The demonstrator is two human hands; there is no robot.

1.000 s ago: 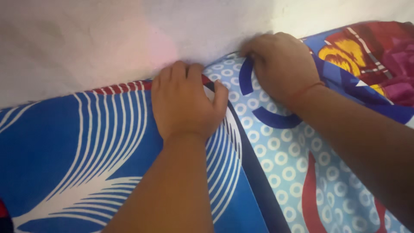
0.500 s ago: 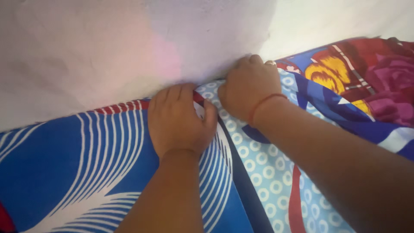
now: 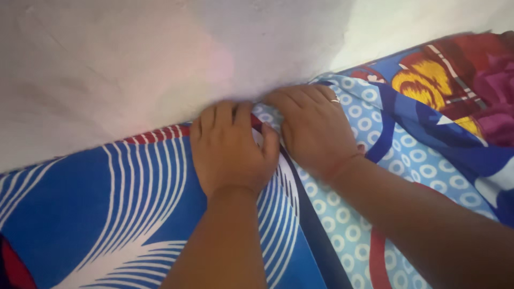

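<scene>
My left hand (image 3: 231, 150) presses down on a blue bed sheet (image 3: 96, 208) with white curved stripes, its fingertips curled over the sheet's red-striped edge where it meets the wall (image 3: 160, 59). Right beside it and touching it, my right hand (image 3: 313, 128), with a ring on one finger, grips a bunched fold of light-blue cloth with white rings (image 3: 375, 160) at the same edge. The fingertips of both hands are tucked down against the wall and partly hidden.
A pale plastered wall fills the top of the view. At the upper right lies a multicoloured blanket (image 3: 455, 80) in red, yellow, blue and magenta. A dark blue seam (image 3: 316, 235) separates the striped part from the ringed part.
My right hand slid left along the wall edge until it met my left hand, and gathered the ringed cloth into a fold. My left hand stayed in place.
</scene>
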